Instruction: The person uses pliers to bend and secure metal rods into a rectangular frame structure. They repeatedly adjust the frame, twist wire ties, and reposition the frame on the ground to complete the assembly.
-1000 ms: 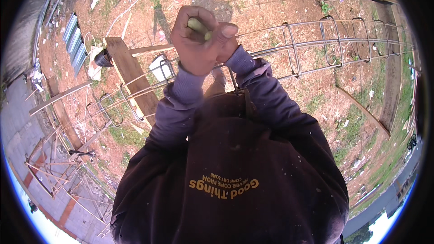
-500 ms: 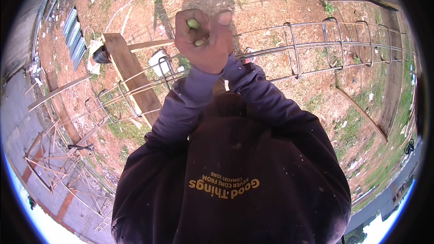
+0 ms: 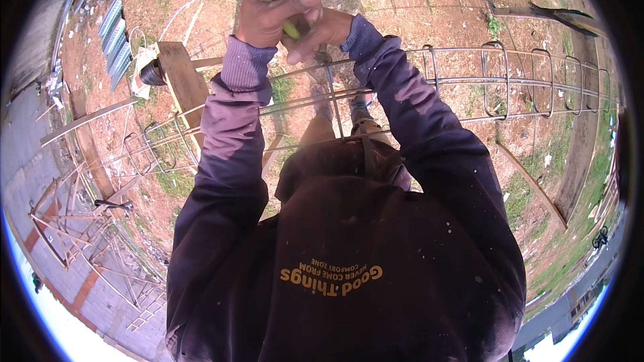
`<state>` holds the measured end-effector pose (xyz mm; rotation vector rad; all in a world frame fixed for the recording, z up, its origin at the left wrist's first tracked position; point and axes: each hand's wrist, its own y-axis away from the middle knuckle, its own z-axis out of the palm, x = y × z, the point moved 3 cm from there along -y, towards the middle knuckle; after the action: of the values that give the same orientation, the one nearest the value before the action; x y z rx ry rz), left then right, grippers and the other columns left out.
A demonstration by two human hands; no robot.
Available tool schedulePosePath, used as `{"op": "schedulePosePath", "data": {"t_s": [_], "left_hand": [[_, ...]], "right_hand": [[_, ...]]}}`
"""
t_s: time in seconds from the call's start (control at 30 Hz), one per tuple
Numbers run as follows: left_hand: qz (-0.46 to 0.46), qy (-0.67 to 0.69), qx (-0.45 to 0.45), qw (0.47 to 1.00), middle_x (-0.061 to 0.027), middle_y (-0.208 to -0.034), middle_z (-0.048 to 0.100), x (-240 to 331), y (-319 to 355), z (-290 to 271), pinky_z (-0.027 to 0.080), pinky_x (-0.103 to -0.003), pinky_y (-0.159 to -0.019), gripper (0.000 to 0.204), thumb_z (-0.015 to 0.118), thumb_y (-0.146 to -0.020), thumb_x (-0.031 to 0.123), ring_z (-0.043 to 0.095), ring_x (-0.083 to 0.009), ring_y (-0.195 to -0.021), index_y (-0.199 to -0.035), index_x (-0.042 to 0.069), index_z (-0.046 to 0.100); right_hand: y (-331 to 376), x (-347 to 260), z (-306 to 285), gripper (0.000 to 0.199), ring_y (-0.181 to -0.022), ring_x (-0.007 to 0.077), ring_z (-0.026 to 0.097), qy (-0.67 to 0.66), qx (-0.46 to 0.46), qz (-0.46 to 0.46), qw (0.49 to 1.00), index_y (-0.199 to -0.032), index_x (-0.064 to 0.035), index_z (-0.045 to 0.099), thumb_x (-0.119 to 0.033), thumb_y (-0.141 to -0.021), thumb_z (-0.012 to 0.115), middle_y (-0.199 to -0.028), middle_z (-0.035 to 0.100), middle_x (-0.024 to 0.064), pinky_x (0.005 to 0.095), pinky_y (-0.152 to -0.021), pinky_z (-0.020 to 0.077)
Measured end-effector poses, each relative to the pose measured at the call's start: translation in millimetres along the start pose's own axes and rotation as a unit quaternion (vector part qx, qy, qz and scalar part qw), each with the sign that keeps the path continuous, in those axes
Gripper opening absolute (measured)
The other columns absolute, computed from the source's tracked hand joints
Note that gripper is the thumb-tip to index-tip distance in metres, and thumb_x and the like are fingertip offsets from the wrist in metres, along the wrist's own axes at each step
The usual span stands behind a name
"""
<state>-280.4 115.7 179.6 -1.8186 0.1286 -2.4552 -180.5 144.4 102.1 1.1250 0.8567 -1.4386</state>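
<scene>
My left hand (image 3: 272, 10) is closed around a tool with pale green handles (image 3: 290, 28); the tool's head is hidden. My right hand (image 3: 329, 30) is closed right beside it, its thumb pointing toward the green handle. What its fingers grip is hidden. Both hands are above the near part of a long steel rebar cage (image 3: 463, 82), which has thin bars and bent stirrups. One stirrup (image 3: 333, 97) shows just below my hands, between my forearms.
A wooden plank (image 3: 181, 77) supports the cage at left, with a coil of dark wire (image 3: 151, 72) next to it. Corrugated sheets (image 3: 113, 37) lie farther left. Another board (image 3: 578, 134) is at right. My feet (image 3: 359, 104) stand on littered dirt beyond the near bars.
My hands have turned and shifted up and apart; before, they overlapped closely. My left forearm has swung outward, and the bars, stirrup and my legs now show between my arms.
</scene>
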Motion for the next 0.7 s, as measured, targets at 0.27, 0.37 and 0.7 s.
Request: {"op": "schedulePosePath", "data": {"t_s": [0.27, 0.37, 0.7], "left_hand": [[0.053, -0.186, 0.394, 0.899, -0.0035, -0.065, 0.059, -6, 9, 10, 0.05, -0.028, -0.051, 0.04, 0.084, -0.08, 0.037, 0.057, -0.013, -0.053, -0.075, 0.006, 0.059], [-0.066, 0.008, 0.193, 0.979, -0.0084, -0.07, 0.061, 0, 1, -5, 0.051, -0.031, -0.055, 0.04, 0.083, -0.082, 0.037, 0.061, -0.0169, -0.06, -0.082, 0.004, 0.059], [-0.044, 0.057, 0.268, 0.961, -0.0069, -0.07, 0.059, -15, 3, 9, 0.047, -0.029, -0.055, 0.04, 0.086, -0.079, 0.033, 0.059, -0.0159, -0.062, -0.085, 0.005, 0.057]], "right_hand": [[1, -5, 31, 0.041, -0.068, 0.0369, 0.066, 0.158, 0.464, -0.125, 0.863, -0.094, 0.0008, 0.066, -0.025, -0.067, 0.085, -0.07, 0.065, 0.0142, 0.0407, -0.067, 0.0526], [-3, -4, 17, 0.034, -0.067, 0.0244, 0.066, -0.018, 0.065, 0.063, 0.996, -0.081, -0.0007, 0.067, -0.022, -0.064, 0.087, -0.072, 0.066, 0.0113, 0.0378, -0.067, 0.0527], [0, 27, 7, 0.038, -0.062, 0.0219, 0.065, 0.02, 0.159, 0.04, 0.986, -0.087, -0.0035, 0.062, -0.024, -0.069, 0.088, -0.067, 0.063, 0.0066, 0.0328, -0.061, 0.0505]]}}
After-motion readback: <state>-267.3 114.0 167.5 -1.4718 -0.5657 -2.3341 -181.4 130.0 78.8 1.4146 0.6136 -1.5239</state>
